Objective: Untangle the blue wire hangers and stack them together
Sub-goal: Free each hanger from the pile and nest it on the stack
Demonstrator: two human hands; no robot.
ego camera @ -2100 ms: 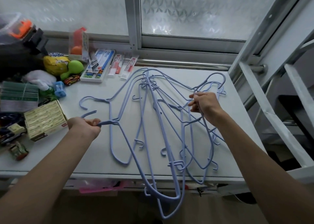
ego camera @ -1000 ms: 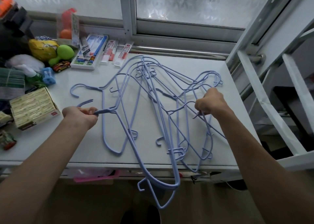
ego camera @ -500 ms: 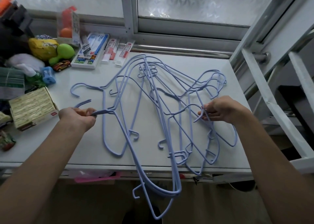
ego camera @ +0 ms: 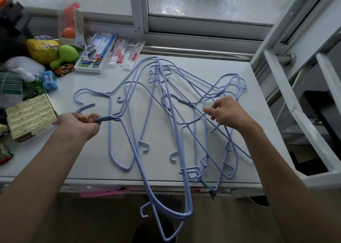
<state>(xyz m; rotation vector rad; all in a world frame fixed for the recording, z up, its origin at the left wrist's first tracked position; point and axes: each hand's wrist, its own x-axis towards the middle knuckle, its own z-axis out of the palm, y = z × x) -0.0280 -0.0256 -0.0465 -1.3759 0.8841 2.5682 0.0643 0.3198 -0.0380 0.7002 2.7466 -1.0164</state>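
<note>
Several blue wire hangers (ego camera: 167, 113) lie tangled across the white table (ego camera: 92, 150), some hanging over its front edge. My left hand (ego camera: 81, 122) is closed around the necks of a few hangers at the left, their hooks sticking out past my fist. My right hand (ego camera: 227, 113) pinches the neck wires of hangers at the right, fingers partly spread, just below a cluster of hooks (ego camera: 234, 84). One separate hanger hook (ego camera: 79, 97) lies flat on the table above my left hand.
Clutter fills the table's left side: a yellow box (ego camera: 31, 116), a blue sharpener (ego camera: 48, 81), a toy car (ego camera: 63, 69), a green toy (ego camera: 66, 55), stationery packs (ego camera: 103, 54). A window frame (ego camera: 184, 26) runs behind; a white metal rack (ego camera: 304, 87) stands at right.
My right hand has dropped from the hook cluster toward me, then loosened and spread its fingers on the neck wires. My left hand has kept its grip in place.
</note>
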